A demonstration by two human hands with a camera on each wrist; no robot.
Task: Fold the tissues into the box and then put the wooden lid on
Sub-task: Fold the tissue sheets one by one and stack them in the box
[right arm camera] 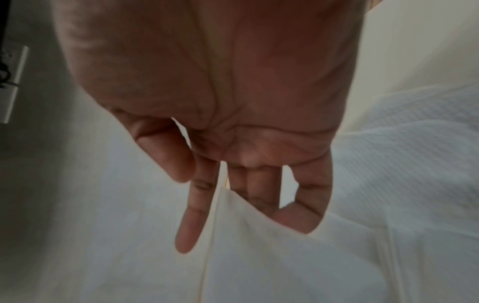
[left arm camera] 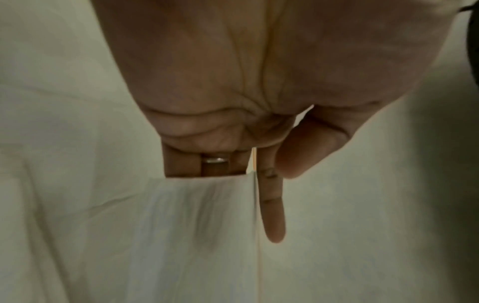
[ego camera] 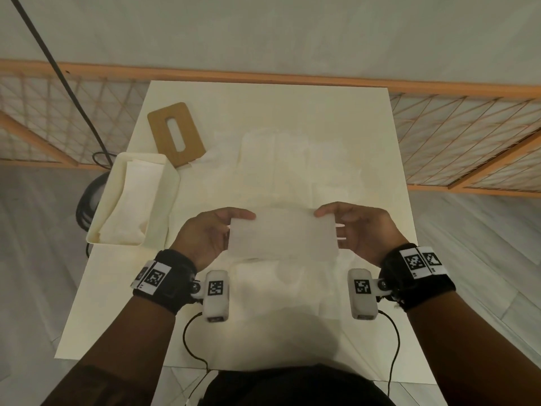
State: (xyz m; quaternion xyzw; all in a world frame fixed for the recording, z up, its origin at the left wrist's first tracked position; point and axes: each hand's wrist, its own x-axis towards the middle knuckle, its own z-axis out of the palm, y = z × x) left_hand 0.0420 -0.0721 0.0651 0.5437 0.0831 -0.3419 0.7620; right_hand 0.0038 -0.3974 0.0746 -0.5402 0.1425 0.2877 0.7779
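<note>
A folded white tissue [ego camera: 281, 232] hangs in the air between my hands, over the near middle of the table. My left hand [ego camera: 225, 230] pinches its left end, and my right hand [ego camera: 342, 227] pinches its right end. In the left wrist view the tissue [left arm camera: 181, 235] slips between the index finger and the other fingers of the left hand [left arm camera: 259, 147]. The right wrist view shows the same hold by the right hand [right arm camera: 233, 168] on the tissue [right arm camera: 272, 256]. The open cream box [ego camera: 165, 200] stands at the left with folded tissues inside. The wooden lid [ego camera: 175, 133], with its slot, lies flat behind the box.
Unfolded tissues [ego camera: 292, 159] are spread over the table's far middle, and another tissue [ego camera: 278, 285] lies below my hands. The white table [ego camera: 117, 303] has edges close on both sides. An orange lattice fence [ego camera: 468, 136] runs behind. A black cable [ego camera: 58, 68] hangs at the far left.
</note>
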